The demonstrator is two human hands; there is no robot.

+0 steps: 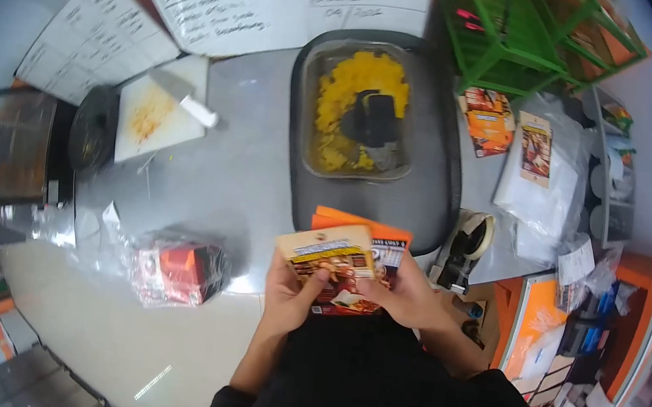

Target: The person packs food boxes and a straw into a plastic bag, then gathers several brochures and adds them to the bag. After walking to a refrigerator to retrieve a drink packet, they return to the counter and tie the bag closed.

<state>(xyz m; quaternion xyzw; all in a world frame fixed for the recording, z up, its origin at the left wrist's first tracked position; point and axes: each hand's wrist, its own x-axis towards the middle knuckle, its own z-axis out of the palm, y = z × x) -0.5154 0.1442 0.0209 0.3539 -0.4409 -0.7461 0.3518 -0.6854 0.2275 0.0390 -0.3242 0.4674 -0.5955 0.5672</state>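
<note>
Printed cards or flat packets are held in front of my body, over the near edge of the counter. My left hand (290,294) grips the tan printed card (327,258) from its left side, thumb on its face. On the right, my right hand (405,294) pinches the same bunch, with an orange card (341,217) showing behind the tan one. Just beyond them lies a dark tray (359,208) bearing a clear plastic container (320,171) of yellow chopped food (361,71). A black object (375,119) rests on that food.
A knife (190,104) lies on a white cutting board (167,90) at left. A plastic-wrapped red box (179,273) sits at the counter's front edge. At right are more orange cards (487,124), plastic bags (542,205), a tape dispenser (465,248) and a green rack (513,59).
</note>
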